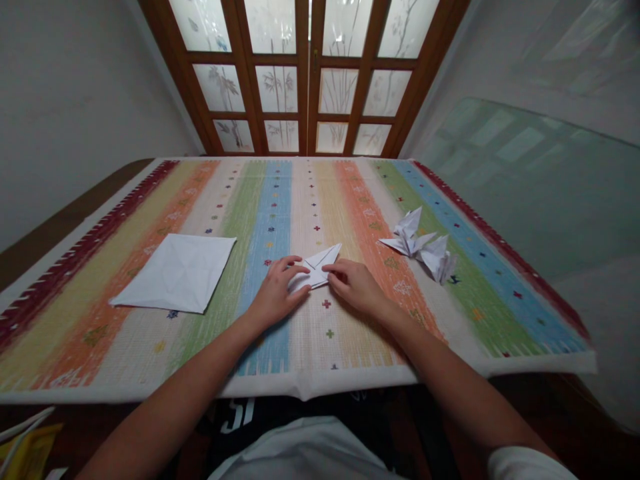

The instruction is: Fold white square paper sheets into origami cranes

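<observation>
A small piece of folded white paper lies at the middle of the table, with a pointed flap toward the upper right and crease lines across its face. My left hand pinches its left edge, thumb below and fingers above. On the opposite side, my right hand grips the right edge between thumb and index finger. Part of the paper is hidden behind the fingertips of both hands.
Creased white square sheets lie flat to the left. Several folded paper cranes rest in a cluster at the right. A striped tablecloth covers the table. Wooden doors with glass panes stand beyond its far edge.
</observation>
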### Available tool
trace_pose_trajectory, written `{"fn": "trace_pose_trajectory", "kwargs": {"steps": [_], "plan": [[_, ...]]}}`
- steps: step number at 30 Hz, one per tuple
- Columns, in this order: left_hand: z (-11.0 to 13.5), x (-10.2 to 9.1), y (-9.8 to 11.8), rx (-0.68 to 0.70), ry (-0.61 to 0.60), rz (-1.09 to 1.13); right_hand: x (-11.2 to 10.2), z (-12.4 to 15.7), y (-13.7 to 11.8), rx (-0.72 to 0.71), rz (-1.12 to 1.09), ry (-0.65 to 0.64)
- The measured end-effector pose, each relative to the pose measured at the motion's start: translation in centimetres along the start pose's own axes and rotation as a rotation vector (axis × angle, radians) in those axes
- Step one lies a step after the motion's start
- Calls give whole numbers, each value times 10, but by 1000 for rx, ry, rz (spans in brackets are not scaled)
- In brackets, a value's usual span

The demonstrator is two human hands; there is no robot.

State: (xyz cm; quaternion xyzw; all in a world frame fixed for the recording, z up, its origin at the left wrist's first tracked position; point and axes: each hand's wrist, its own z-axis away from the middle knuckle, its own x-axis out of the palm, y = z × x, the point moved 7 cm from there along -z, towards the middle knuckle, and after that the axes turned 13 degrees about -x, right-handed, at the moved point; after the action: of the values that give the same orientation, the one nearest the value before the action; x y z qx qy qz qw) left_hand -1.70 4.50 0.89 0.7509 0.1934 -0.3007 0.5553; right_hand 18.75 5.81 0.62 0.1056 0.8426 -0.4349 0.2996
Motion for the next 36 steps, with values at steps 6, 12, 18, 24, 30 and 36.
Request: {"fn": "trace_pose_trajectory", "kwargs": {"steps": [6,12,18,24,30,36], "plan": [[5,14,5,82,-154,-88,3,4,-2,-37,108,-199],[5,13,10,114,-165,-75,-1,0,-1,-120,33,-162],[3,14,11,102,-170,-104,3,-4,-4,-129,-12,-255],[0,17,10,77,-189,-166,3,-7,-4,-117,57,-302],[0,18,6,40,-175,-175,5,-8,-2,-139,106,-288],[0,16,4,8,-127,-181,6,-13,7,-42,172,-159]]}}
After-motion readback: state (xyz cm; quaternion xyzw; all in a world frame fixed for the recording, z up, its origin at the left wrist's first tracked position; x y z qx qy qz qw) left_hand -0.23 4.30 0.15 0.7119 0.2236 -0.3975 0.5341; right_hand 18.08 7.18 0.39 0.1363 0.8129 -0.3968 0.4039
